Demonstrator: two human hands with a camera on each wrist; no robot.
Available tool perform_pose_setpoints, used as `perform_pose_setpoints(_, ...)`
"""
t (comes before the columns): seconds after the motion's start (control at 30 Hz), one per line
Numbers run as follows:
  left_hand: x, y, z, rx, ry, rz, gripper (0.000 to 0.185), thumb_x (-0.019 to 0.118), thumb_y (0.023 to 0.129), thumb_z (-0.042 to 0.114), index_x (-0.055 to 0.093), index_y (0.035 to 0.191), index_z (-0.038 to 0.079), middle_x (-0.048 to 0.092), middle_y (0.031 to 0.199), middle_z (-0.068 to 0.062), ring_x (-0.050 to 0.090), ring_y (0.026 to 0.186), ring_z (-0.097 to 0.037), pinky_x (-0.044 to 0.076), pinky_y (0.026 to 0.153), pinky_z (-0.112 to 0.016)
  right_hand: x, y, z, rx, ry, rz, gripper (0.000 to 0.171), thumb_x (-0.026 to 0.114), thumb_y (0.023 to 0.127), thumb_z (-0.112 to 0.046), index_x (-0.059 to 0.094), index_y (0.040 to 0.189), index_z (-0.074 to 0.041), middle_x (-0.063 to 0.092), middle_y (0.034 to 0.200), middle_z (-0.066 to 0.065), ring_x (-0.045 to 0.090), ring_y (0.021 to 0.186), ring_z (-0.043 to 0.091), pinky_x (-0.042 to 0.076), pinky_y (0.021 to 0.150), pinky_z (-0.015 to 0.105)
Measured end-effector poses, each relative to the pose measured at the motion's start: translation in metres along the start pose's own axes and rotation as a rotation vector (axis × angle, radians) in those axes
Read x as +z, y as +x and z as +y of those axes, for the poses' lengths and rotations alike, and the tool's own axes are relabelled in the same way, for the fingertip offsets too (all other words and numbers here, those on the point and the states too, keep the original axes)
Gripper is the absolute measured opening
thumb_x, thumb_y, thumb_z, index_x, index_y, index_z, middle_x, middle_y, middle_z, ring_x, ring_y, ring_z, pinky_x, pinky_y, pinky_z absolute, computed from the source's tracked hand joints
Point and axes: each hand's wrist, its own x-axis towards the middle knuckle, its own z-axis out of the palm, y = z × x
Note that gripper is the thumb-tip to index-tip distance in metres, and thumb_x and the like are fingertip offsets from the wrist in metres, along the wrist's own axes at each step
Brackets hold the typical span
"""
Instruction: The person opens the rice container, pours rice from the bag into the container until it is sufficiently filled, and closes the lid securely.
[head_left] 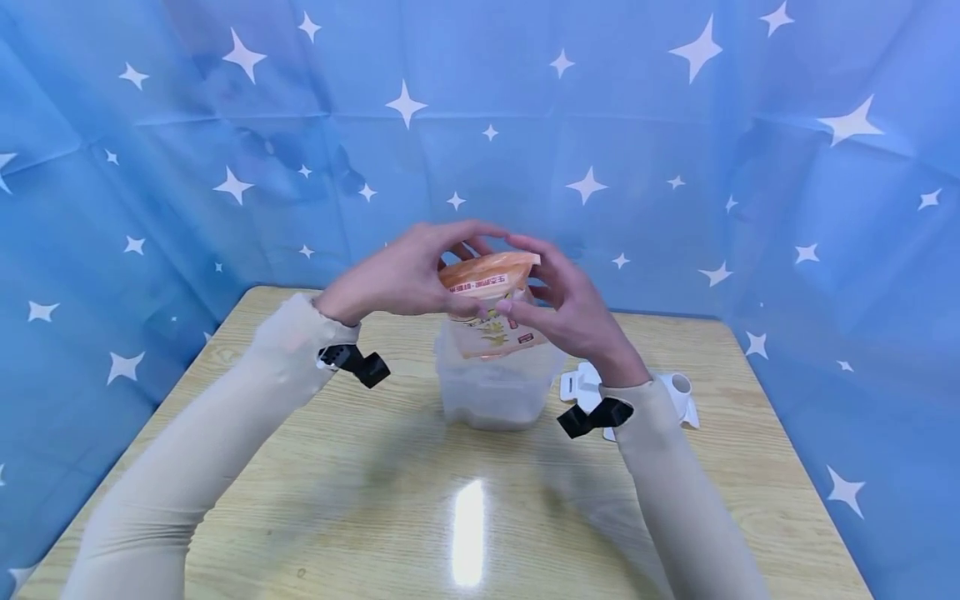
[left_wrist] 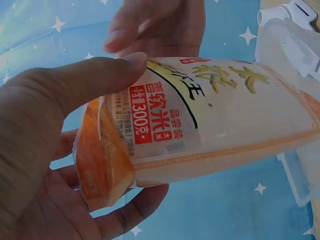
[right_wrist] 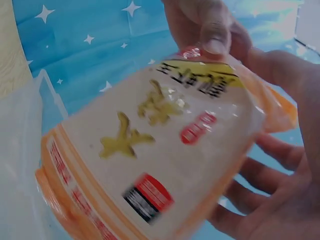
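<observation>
Rice pouch [head_left: 491,304], orange-trimmed, held upright w/ base in the clear plastic container [head_left: 495,392] at table centre, left hand [head_left: 401,275] and right hand [head_left: 558,308] both gripping its top edge; judged soft, slick film, fairly heavy w/ shifting grain, so grip at top seam, support underneath.

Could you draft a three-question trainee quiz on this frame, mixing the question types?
1. True or false: only the left hand holds the rice bag.
2. Where is the bag relative to the clear plastic container? A. lying beside it on the table B. held over its opening, upside down C. sealed inside it
3. What white item lies on the wooden table to the right of the container?

Key
1. False: the right hand grips it too.
2. B
3. The container's white lid, lying apart from the container.
</observation>
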Motion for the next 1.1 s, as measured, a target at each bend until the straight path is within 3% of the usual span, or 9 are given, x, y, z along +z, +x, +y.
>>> perform_pose_setpoints(0.13,0.002,0.003,0.002,0.004,-0.012,0.019,0.083,0.09,0.079,0.024,0.048,0.151,0.023,0.067,0.129,0.001,0.065,0.111,-0.016,0.058,0.085,-0.034,0.001,0.001,0.001,-0.011,0.019,0.016,0.063,0.073,0.095,-0.013,0.046,0.152,-0.023,0.063,0.139,0.007,0.065,0.117,0.025,0.056,0.097,0.042)
perform_pose_setpoints(0.27,0.004,0.001,0.002,0.006,-0.051,0.052,0.086,0.09,0.079,0.02,0.046,0.152,0.024,0.066,0.131,-0.001,0.066,0.112,-0.018,0.059,0.09,-0.036,0.001,-0.001,0.0,-0.015,0.059,0.045,0.061,0.074,0.094,-0.011,0.049,0.148,-0.022,0.063,0.135,0.006,0.065,0.116,0.024,0.059,0.094,0.034)
perform_pose_setpoints(0.47,0.015,-0.007,-0.005,0.008,-0.182,0.179,0.093,0.093,0.076,0.025,0.043,0.155,0.028,0.063,0.136,0.0,0.065,0.118,-0.015,0.057,0.097,-0.036,0.0,-0.003,0.002,-0.017,0.102,0.105,0.058,0.075,0.093,-0.011,0.052,0.145,-0.017,0.061,0.134,0.008,0.064,0.118,0.025,0.06,0.093,0.031)
perform_pose_setpoints(0.63,0.035,-0.016,-0.022,-0.003,-0.367,0.265,0.089,0.09,0.08,0.016,0.042,0.154,0.023,0.06,0.14,-0.005,0.065,0.122,-0.019,0.058,0.1,-0.039,-0.003,-0.005,0.002,-0.003,0.151,0.166,0.055,0.072,0.094,-0.012,0.052,0.145,-0.017,0.063,0.131,0.009,0.065,0.117,0.023,0.062,0.086,0.029)
perform_pose_setpoints(0.8,0.063,-0.024,-0.04,-0.072,-0.517,0.27,0.076,0.086,0.083,0.01,0.048,0.149,0.019,0.061,0.14,-0.007,0.064,0.124,-0.026,0.055,0.105,-0.041,-0.008,-0.007,0.003,0.024,0.168,0.237,0.054,0.071,0.095,-0.014,0.052,0.145,-0.014,0.066,0.126,0.006,0.066,0.114,0.022,0.062,0.083,0.027)
perform_pose_setpoints(0.93,0.081,-0.028,-0.048,-0.114,-0.611,0.281,0.07,0.082,0.086,0.006,0.052,0.148,0.019,0.065,0.136,-0.01,0.067,0.12,-0.029,0.059,0.101,-0.038,-0.011,-0.007,0.004,0.023,0.159,0.252,0.054,0.072,0.095,-0.015,0.052,0.145,-0.014,0.067,0.125,0.006,0.066,0.114,0.021,0.062,0.083,0.027)
perform_pose_setpoints(1.1,0.092,-0.028,-0.051,-0.078,-0.689,0.31,0.059,0.077,0.09,0.002,0.056,0.145,0.014,0.067,0.132,-0.015,0.07,0.117,-0.029,0.062,0.095,-0.038,-0.011,-0.006,0.001,0.007,0.122,0.216,0.055,0.073,0.094,-0.014,0.054,0.145,-0.018,0.067,0.129,0.009,0.068,0.113,0.022,0.063,0.083,0.029)
